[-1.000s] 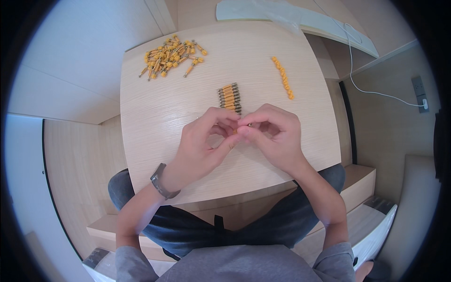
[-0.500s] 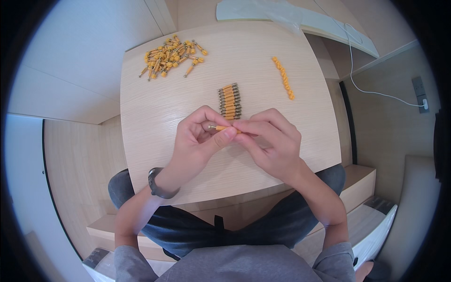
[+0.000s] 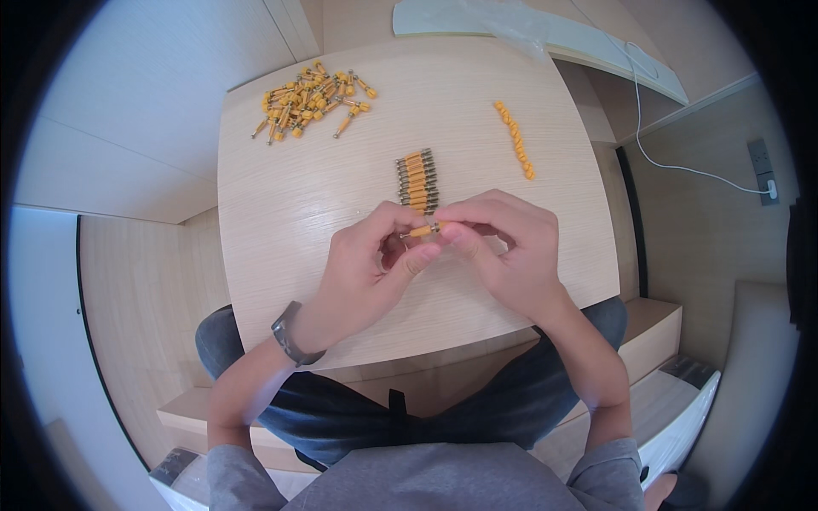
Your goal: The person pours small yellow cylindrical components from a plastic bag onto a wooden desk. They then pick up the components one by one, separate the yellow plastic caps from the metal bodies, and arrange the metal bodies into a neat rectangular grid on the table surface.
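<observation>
Above the near half of the table, my two hands meet over one furniture cam dowel (image 3: 419,232), a metal pin with a yellow-orange plastic sleeve. My left hand (image 3: 375,255) is closed on it, thumb and fingers around the sleeve, the pin's head pointing left. My right hand (image 3: 511,247) pinches the dowel's right end, where a dark metal bit shows beside the fingertips. What lies under those fingertips is mostly hidden. Just beyond my hands, a neat row of cam dowels (image 3: 417,180) lies side by side.
At the far left of the table (image 3: 315,221) is a loose heap of cam dowels with yellow caps (image 3: 307,102). A line of small yellow plastic pieces (image 3: 515,140) runs along the right side. Clear plastic film (image 3: 515,30) lies at the far edge; a white cable (image 3: 648,149) hangs at right.
Both hands have shifted slightly right and turned the dowel. More of its sleeve now shows, and a dark metal part is visible by the right fingertips.
</observation>
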Tool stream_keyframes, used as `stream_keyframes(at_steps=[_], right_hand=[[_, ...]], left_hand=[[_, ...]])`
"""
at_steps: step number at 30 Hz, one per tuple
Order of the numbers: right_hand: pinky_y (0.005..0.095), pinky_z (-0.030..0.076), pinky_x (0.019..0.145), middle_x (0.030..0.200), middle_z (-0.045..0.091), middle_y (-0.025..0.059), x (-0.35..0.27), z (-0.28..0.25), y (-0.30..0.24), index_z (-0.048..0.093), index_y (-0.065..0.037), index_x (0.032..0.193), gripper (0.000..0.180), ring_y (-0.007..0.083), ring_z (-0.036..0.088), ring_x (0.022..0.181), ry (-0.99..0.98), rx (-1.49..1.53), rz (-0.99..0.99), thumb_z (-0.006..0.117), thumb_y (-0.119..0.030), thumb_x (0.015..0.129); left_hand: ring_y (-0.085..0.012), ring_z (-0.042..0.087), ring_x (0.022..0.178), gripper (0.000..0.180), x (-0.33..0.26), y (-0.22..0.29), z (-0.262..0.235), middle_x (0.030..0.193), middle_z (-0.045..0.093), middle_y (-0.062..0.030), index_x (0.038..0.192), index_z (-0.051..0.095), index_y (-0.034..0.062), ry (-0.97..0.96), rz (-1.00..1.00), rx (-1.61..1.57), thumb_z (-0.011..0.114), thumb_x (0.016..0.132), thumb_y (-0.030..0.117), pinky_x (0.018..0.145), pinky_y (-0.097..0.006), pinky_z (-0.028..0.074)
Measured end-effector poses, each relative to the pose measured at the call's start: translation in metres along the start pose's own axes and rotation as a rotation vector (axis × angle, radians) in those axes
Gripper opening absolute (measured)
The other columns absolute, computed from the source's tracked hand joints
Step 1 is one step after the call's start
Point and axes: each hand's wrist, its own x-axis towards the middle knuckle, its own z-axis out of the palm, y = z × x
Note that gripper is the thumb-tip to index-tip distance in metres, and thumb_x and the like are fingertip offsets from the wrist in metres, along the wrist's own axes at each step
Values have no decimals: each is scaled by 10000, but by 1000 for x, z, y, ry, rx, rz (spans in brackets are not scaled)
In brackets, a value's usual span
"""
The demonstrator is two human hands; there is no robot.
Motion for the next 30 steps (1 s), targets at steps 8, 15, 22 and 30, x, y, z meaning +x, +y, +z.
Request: stream_keyframes(at_steps=[8, 15, 22, 30], right_hand=[[285, 667, 736, 972, 802, 117, 0, -2, -1, 825, -12, 1125, 179, 183, 791, 854, -15, 76, 76, 819, -22, 946], [286, 657, 730, 966, 799, 120, 0, -1, -2, 829, -20, 1121, 188, 186, 786, 838, -39, 75, 77, 818, -2, 933], [285, 636, 772, 977, 799, 108, 11, -29, -2, 828, -15, 1104, 189, 175, 779, 872, 27, -175, -123, 828, 3, 916], [275, 611, 775, 947, 816, 89, 28, -106, 35, 826, 0, 1005, 125, 126, 770, 885, 163, -378, 425, 770, -11, 894]], left_hand=[[-124, 614, 676, 262, 4, 4, -2, 767, 675, -77, 1024, 705, 17, -7, 37, 53, 634, 1135, 243, 624, -287, 487], [-94, 576, 595, 466, 3, 9, -7, 640, 622, -54, 877, 675, 22, -17, -74, 84, 525, 1187, 337, 580, -271, 461], [-67, 465, 523, 633, 10, 7, -17, 555, 517, 8, 731, 603, 53, -141, -352, -178, 440, 1208, 436, 538, -259, 389], [-62, 465, 540, 636, 9, 5, -8, 593, 526, 10, 730, 589, 58, -66, -300, -103, 426, 1211, 441, 547, -253, 379]])
